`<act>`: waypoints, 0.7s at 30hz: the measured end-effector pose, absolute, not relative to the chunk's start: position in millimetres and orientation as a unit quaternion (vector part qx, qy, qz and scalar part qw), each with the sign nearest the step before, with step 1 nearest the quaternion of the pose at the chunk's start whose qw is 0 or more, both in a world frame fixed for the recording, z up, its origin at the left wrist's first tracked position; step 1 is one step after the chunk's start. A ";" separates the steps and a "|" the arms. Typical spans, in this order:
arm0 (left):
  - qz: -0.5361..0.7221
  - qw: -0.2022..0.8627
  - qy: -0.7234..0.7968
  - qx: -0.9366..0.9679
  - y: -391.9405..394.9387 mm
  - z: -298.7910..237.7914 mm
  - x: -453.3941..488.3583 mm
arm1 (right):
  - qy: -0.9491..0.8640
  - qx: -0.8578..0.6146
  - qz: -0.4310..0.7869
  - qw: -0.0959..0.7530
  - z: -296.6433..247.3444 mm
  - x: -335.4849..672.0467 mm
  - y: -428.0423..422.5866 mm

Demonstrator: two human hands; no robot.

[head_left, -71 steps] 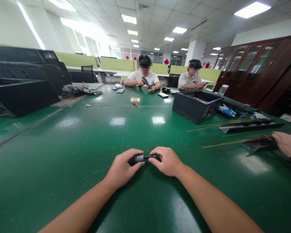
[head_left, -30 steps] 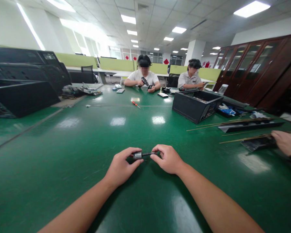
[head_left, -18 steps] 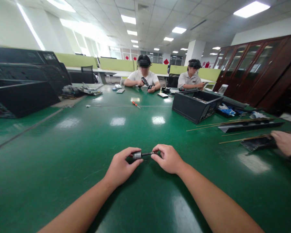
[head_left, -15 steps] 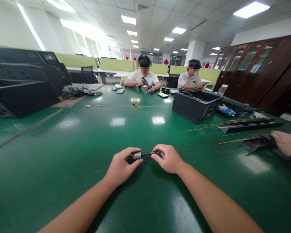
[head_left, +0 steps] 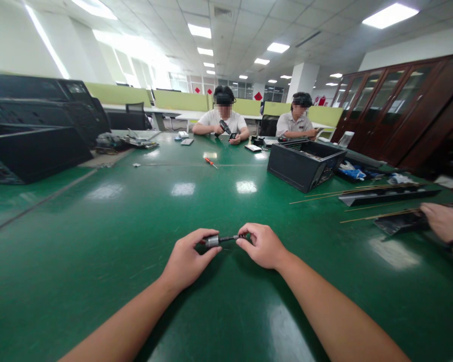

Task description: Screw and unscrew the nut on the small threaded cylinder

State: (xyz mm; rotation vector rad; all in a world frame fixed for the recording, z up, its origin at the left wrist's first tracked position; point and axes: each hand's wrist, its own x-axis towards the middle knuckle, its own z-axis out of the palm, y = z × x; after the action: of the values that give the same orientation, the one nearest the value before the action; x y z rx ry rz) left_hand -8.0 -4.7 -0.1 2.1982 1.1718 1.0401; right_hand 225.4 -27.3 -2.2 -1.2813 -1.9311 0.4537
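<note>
My left hand (head_left: 186, 259) pinches a small silver cylinder (head_left: 212, 241), perhaps a little motor, just above the green table (head_left: 136, 226). A thin dark shaft (head_left: 230, 238) sticks out of its right end. My right hand (head_left: 262, 246) is closed on the far tip of that shaft. Both hands sit close together in front of me at the table's near middle, fingers curled.
Another person's hand (head_left: 443, 221) rests on a dark panel (head_left: 398, 223) at the right with thin rods (head_left: 362, 191). A black computer case (head_left: 304, 163) lies ahead right. Black cases (head_left: 33, 130) are stacked at left. Two people sit at the far end; a red screwdriver (head_left: 211, 162) lies before them.
My two hands and the small part have shifted up a little, away from me, and the right-hand fingers have re-gripped the shaft slightly. The rods at right have moved a bit.
</note>
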 end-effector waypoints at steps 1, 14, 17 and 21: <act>0.377 0.219 0.423 0.794 -4.7 0.0 -8.1 | -0.756 -0.502 0.177 0.381 -2.2 225.7 -27.0; 0.402 0.183 0.445 0.779 -0.4 -0.1 -11.1 | -0.696 -0.514 0.249 0.435 -13.5 231.4 -17.6; 0.416 0.215 0.482 0.741 2.9 -1.1 -10.7 | -0.591 -0.512 0.345 0.519 -22.7 240.4 -2.4; 0.483 0.383 0.473 0.630 4.1 6.9 -11.8 | -0.499 -0.532 0.389 0.563 -29.2 250.3 13.2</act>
State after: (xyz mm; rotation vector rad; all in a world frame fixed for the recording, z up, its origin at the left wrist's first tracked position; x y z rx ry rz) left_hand -11.8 4.1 6.9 1.6067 1.2053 1.2305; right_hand 250.3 13.2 -29.2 -1.2528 -1.1743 0.9166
